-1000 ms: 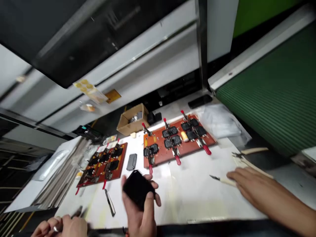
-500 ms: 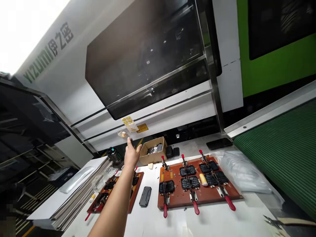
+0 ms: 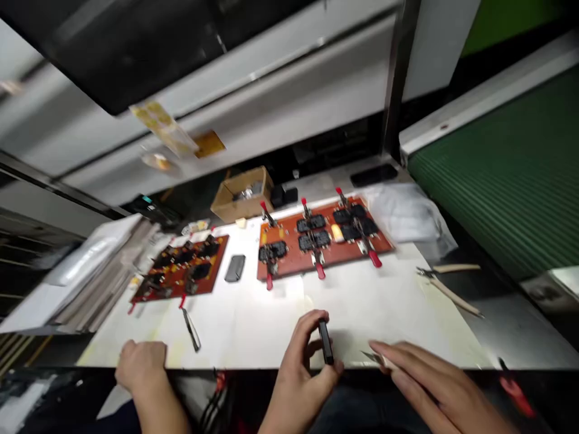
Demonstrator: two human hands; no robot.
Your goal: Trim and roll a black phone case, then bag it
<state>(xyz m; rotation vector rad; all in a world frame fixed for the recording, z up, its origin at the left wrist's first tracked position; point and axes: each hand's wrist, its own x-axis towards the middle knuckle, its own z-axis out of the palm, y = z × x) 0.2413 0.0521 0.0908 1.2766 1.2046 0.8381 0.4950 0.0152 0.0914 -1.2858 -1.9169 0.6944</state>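
Observation:
My left hand holds a slim black plastic part on edge between fingers and thumb, over the table's front edge. To its right my right hand is closed on a small knife. The pointed blade faces the black part, a short gap away; the handle is mostly hidden by the fingers. Beyond my hands lies a red-brown fixture board with black parts and red-handled toggle clamps. A dark grey cover rests on the white table left of that board.
Another person's hand is at the table edge on the left. A second fixture board, a cardboard box of parts and stacked sheets stand beyond. Cutting pliers and plastic bags are on the right.
The view has tilted down from the machine to the table's front edge. An arm stretched toward the machine is no longer outstretched. My two hands with the black part and knife now show.

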